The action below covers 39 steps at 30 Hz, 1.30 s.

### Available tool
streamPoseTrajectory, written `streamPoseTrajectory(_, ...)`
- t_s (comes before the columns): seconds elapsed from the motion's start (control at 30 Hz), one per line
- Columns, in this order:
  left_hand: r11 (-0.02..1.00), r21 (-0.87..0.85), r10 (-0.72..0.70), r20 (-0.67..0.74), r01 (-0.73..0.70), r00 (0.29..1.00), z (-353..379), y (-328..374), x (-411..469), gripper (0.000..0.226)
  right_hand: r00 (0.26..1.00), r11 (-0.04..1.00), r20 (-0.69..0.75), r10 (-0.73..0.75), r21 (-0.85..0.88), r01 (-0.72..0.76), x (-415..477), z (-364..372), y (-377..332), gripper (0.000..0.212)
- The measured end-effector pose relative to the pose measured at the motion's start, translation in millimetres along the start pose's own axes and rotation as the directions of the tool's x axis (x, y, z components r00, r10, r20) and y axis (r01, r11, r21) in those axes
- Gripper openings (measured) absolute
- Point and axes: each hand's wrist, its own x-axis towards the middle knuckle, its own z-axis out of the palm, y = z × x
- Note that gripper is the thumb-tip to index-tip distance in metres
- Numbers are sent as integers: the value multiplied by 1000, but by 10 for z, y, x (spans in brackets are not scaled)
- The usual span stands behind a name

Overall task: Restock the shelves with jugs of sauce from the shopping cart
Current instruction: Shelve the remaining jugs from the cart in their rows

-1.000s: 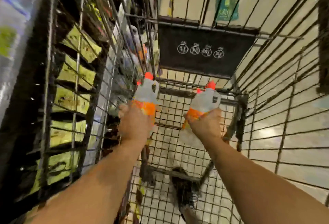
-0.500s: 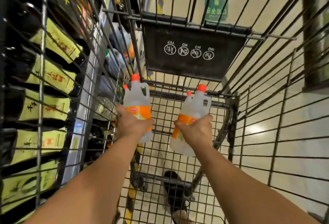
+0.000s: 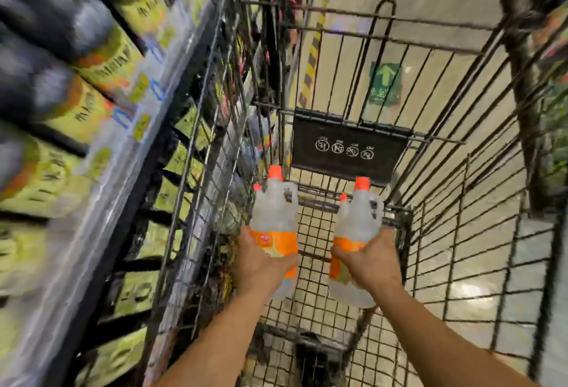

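I hold two clear plastic jugs with orange caps and orange labels, upright over the wire shopping cart (image 3: 430,233). My left hand (image 3: 258,266) grips the left jug (image 3: 275,214) around its label. My right hand (image 3: 372,260) grips the right jug (image 3: 358,217) the same way. Each jug seems to have a second orange cap just behind it. The cart's mesh floor under the jugs shows no other jugs.
Shelves (image 3: 101,190) on the left hold dark bottles with yellow-green labels, blurred. A black child-seat flap (image 3: 347,147) with white icons hangs at the cart's far end. Pale tiled floor (image 3: 479,288) with a green arrow sign (image 3: 385,83) lies beyond and to the right.
Both hands have lifted the jugs a little higher in the cart. My view has tilted upward and swung, so more of the upper shelf and the cart's far end shows.
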Motion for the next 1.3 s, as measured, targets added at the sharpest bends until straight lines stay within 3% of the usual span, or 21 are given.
streamPoseTrajectory(0.07, 997, -60, 57, -19, -58, 998, -195, 148, -222, 100, 999, 998, -11, -52, 19, 52, -242, -156, -152, 76)
streamPoseTrajectory(0.17, 972, -136, 181, -81, -191, 980, -563, 418, -676, 80, 989, 986, -22, -144, 77, 145, -619, -415, -395, 78)
streamPoseTrajectory(0.27, 928, -197, 294, -130, -315, 947, -964, 661, -1234, 82, 955, 945, -32, -294, 139, 295, -1097, -741, -678, 74)
streamPoseTrajectory(0.43, 858, -262, 389, -228, -442, 892, -1666, 852, -2175, 86, 835, 816, -67, -546, 182, 548, -2045, -1275, -1089, 67)
streamPoseTrajectory(0.5, 820, -284, 415, -300, -496, 859, -1947, 837, -2493, 85, 787, 763, -65, -614, 209, 612, -2434, -1421, -1215, 76)
streamPoseTrajectory(0.63, 777, -290, 413, -435, -559, 800, -2473, 781, -3089, 88, 666, 633, -60, -743, 257, 730, -3176, -1676, -1457, 100)
streamPoseTrajectory(0.77, 725, -278, 424, -542, -631, 726, -2962, 630, -3663, 85, 526, 495, -51, -849, 271, 826, -3866, -1853, -1679, 93)
streamPoseTrajectory(1.03, 620, -296, 373, -703, -727, 605, -3650, 194, -4439, 93, 287, 271, -21, -958, 272, 924, -4889, -1808, -1951, 99)
streamPoseTrajectory(1.3, 675, -295, 200, -809, -677, 552, -3945, -314, -4604, 94, 126, 183, 169, -978, 385, 905, -5374, -1329, -2110, 101)
